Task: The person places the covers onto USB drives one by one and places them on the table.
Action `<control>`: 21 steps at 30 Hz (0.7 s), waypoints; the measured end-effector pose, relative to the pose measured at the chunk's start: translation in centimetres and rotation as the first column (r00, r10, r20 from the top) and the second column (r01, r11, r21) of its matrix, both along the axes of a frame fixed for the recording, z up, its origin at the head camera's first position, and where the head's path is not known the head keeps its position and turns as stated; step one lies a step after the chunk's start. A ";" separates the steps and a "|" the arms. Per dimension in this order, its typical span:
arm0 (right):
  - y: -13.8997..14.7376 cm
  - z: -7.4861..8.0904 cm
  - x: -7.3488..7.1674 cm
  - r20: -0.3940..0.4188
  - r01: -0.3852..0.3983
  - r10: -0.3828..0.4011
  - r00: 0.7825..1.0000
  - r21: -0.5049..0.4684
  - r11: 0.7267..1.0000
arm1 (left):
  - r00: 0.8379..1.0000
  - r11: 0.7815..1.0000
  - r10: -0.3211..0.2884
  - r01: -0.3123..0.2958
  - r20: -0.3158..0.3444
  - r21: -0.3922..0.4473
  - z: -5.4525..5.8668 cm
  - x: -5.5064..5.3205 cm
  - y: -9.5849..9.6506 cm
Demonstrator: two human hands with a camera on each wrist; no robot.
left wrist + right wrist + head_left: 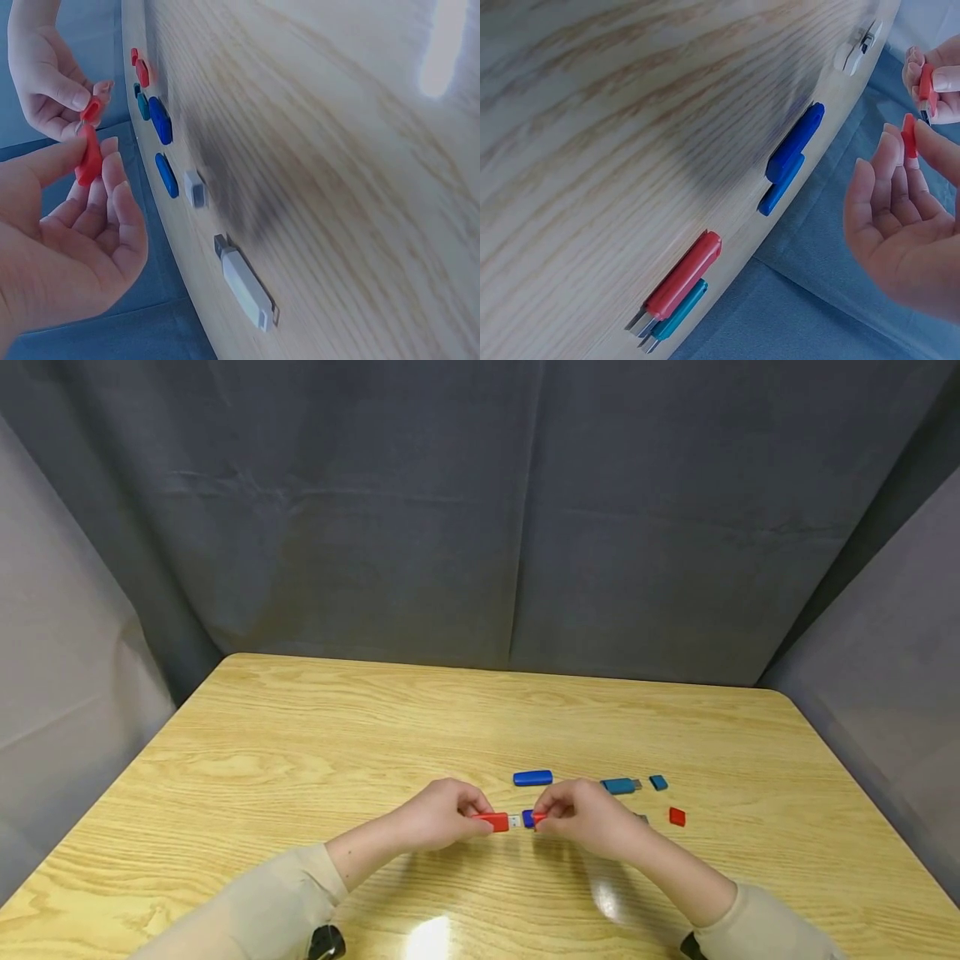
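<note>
My left hand (441, 816) pinches a red USB flash drive (493, 821) between thumb and fingers, its bare metal plug (514, 821) facing right. Opposite it, my right hand (588, 820) pinches a small red cap (908, 136). In the head view a short gap separates plug and cap; both are held above the table. A blue flash drive (796, 142) lies under the right hand, partly hidden in the head view. Near that hand too is another red flash drive (686, 274), mostly covered by it in the head view.
Beyond the hands lie a second blue flash drive (532, 778), a teal flash drive (618, 786), its teal cap (658, 782) and a loose red cap (677, 817). A white flash drive (246, 289) and white cap (195, 189) lie by the left hand. Dark curtain (375, 527) hangs behind the table.
</note>
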State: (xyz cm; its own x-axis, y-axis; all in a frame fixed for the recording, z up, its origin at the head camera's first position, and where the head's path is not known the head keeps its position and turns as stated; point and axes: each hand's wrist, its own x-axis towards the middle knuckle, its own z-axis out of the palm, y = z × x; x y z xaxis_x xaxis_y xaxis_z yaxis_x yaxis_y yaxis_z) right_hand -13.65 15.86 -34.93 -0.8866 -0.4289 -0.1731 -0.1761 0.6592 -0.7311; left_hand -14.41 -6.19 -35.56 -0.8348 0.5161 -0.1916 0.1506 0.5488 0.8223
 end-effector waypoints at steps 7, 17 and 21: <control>0.0 0.0 0.1 0.028 -0.002 0.003 1.000 -0.019 1.000 | 1.000 1.000 -0.007 0.007 0.025 0.026 0.1 0.2 0.0; -0.2 0.0 0.2 0.025 -0.018 0.018 1.000 -0.016 1.000 | 0.999 0.999 -0.018 0.017 0.029 0.043 0.1 0.3 0.0; -0.3 0.1 0.2 0.021 -0.018 0.018 1.000 -0.015 1.000 | 1.000 0.999 -0.019 0.018 0.022 0.043 0.1 0.3 0.1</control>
